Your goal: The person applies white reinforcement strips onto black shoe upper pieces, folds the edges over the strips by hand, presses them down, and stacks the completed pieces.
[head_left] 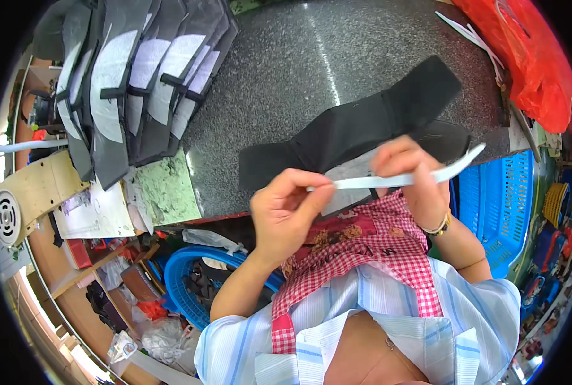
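A narrow white strip (376, 183) is stretched between my hands above the near edge of the table. My left hand (286, 208) pinches its left end between thumb and fingertips. Further along, my right hand (417, 179) has its fingers closed round the strip, and the curved free end sticks out to the right. Just beyond my hands a long black fabric piece (356, 125) lies spread on the dark speckled table (267, 70). Partly under it is another piece with a pale grey panel (350, 170), which my hands and the strip partly cover.
Several black pieces with pale panels (116, 86) overlap at the far left. A red plastic bag (536, 70) and loose white strips (469, 35) lie at the far right. One blue basket (498, 205) stands at my right, another blue basket (177, 282) at lower left.
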